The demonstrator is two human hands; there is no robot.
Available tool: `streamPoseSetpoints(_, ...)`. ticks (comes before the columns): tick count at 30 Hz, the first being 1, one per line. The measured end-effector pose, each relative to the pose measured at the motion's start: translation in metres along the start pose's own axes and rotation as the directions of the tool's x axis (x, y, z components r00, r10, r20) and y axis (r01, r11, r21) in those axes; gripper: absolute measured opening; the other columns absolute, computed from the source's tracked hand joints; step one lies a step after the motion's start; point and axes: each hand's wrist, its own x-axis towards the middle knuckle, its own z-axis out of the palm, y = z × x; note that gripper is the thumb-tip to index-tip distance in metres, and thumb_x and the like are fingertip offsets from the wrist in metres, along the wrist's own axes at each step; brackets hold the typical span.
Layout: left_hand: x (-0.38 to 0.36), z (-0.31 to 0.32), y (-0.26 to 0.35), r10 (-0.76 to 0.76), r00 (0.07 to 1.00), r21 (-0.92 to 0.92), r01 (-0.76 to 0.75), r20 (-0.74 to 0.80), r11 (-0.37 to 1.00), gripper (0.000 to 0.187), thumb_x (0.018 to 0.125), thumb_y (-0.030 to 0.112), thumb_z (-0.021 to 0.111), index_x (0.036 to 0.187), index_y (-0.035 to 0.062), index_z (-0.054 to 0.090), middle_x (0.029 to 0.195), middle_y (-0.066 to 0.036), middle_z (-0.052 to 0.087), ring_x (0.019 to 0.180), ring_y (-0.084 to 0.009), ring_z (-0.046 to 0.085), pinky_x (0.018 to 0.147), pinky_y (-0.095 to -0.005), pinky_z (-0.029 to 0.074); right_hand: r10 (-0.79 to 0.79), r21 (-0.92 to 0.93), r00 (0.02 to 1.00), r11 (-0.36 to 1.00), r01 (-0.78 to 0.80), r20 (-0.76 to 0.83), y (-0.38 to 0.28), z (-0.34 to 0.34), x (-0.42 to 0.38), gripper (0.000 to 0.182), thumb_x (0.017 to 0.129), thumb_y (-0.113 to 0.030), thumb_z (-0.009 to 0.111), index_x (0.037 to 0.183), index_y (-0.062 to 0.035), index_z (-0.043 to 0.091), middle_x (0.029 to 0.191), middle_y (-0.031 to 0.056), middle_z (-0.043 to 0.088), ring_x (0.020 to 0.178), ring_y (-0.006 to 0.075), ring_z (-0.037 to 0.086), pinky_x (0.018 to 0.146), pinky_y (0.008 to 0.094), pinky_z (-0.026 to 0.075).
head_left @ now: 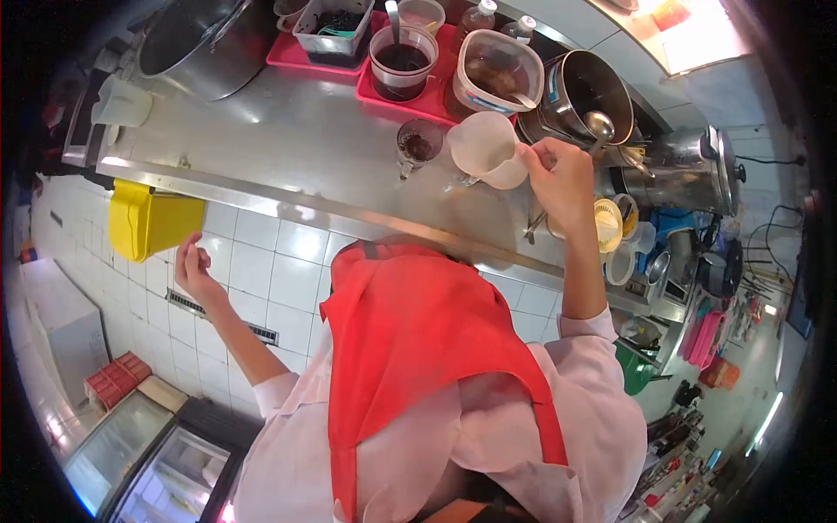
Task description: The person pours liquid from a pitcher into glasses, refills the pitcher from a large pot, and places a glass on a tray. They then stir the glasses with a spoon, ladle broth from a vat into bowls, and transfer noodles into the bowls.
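My right hand [561, 179] grips a white translucent plastic jug [485, 148] by its handle, over the steel counter. The jug is tilted, and its contents cannot be made out. Just left of it stands a glass mug [419, 142] with something dark inside. Part of another clear glass shows under the jug, mostly hidden. My left hand [197, 270] hangs in front of the counter's edge, near a yellow bin [157, 220], with loosely curled fingers apart and nothing visible in them.
Red trays [432, 106] along the back hold a tub of dark liquid [403, 65] with a spoon and a square tub of brown liquid [499, 74]. Steel pots [602, 91] stand at right, one with a ladle [599, 125]. A large pot [199, 52] and a white jug [122, 103] are at left.
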Motion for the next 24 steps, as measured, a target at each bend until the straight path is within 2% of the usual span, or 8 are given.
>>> streamPoseSetpoints(1,0.002,-0.002,-0.006,-0.036,0.999,-0.029,0.035,-0.024,0.999,0.024,0.088,0.013,0.054,0.1,-0.0053,0.065,0.09,-0.006,0.063,0.061,-0.0057,0.038,0.054,-0.0204,0.029,0.007,-0.011,1.0,1.0,-0.007,-0.008,-0.005,-0.001,0.001,0.028,0.081,-0.028,0.068,0.076,0.0004,0.069,0.064,0.0133,0.065,0.058,0.0228,0.065,0.058,0.0344,0.049)
streamPoseSetpoints(3,0.013,-0.004,-0.017,-0.032,0.999,-0.028,0.033,0.013,0.999,0.024,0.087,0.012,0.054,0.099,-0.0052,0.065,0.091,-0.007,0.064,0.06,-0.0055,0.038,0.053,-0.0201,0.029,-0.005,-0.18,1.0,0.984,0.003,-0.011,-0.012,-0.003,0.004,0.027,0.079,-0.027,0.068,0.074,-0.0001,0.068,0.064,0.0135,0.066,0.059,0.0253,0.065,0.061,0.0359,0.05)
streamPoseSetpoints(14,0.062,0.016,-0.032,-0.007,0.994,-0.137,0.022,0.109,0.99,0.021,0.086,0.011,0.055,0.098,-0.0048,0.064,0.091,-0.007,0.065,0.061,-0.0049,0.044,0.052,-0.0188,0.031,-0.052,-0.281,0.997,0.959,0.036,-0.049,-0.029,-0.01,0.014,0.026,0.077,-0.028,0.069,0.07,-0.0024,0.067,0.061,0.0124,0.063,0.06,0.0274,0.064,0.06,0.0369,0.049)
streamPoseSetpoints(24,0.071,0.026,-0.038,-0.041,0.983,-0.122,0.063,0.177,0.991,0.021,0.088,0.011,0.054,0.098,-0.0044,0.064,0.085,-0.004,0.063,0.062,-0.0048,0.043,0.052,-0.0194,0.031,-0.064,-0.389,0.996,0.921,0.038,-0.055,-0.045,-0.022,0.019,0.028,0.077,-0.031,0.07,0.069,-0.0046,0.066,0.065,0.0107,0.064,0.063,0.0267,0.064,0.062,0.0372,0.049)
